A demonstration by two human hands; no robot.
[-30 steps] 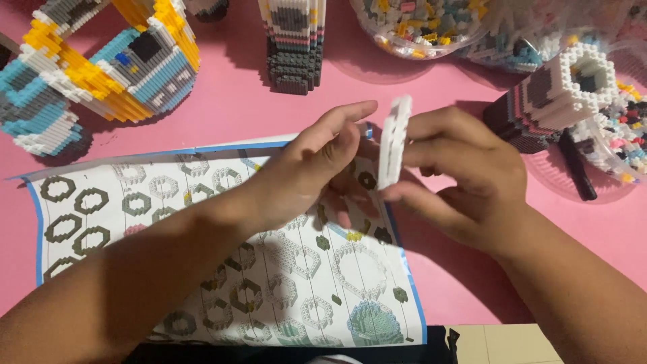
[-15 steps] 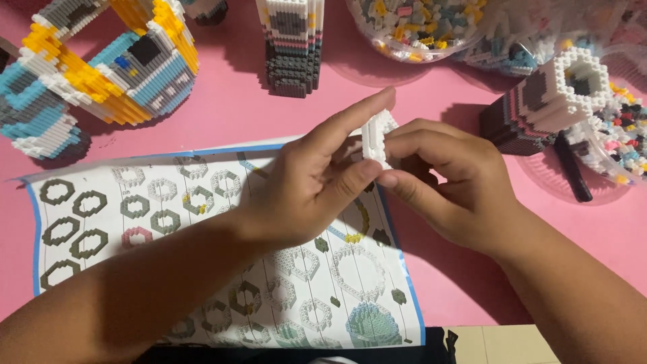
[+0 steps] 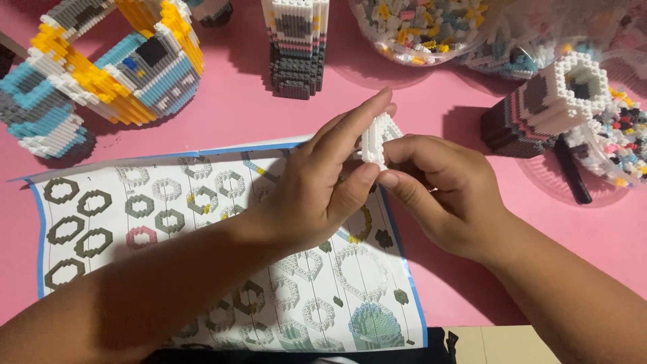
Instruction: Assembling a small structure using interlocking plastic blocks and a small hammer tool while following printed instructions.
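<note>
Nearest the front table edge is the instruction sheet (image 3: 202, 243), covered in printed hexagon rings. Just above it both hands meet on one small white brick piece (image 3: 376, 140). Left hand (image 3: 317, 189) has its grip closed on it, thumb underneath, fingers stretched over the top. Right hand (image 3: 445, 192) pinches the piece from the other side, fingers curled tight. The piece sits between the fingertips, over the sheet's far right corner. Further back: a grey-white hexagonal tube (image 3: 546, 108) at right, a striped stack (image 3: 296, 44), a colourful ring (image 3: 101, 74) far left, and a tub of loose bricks (image 3: 418, 30).
</note>
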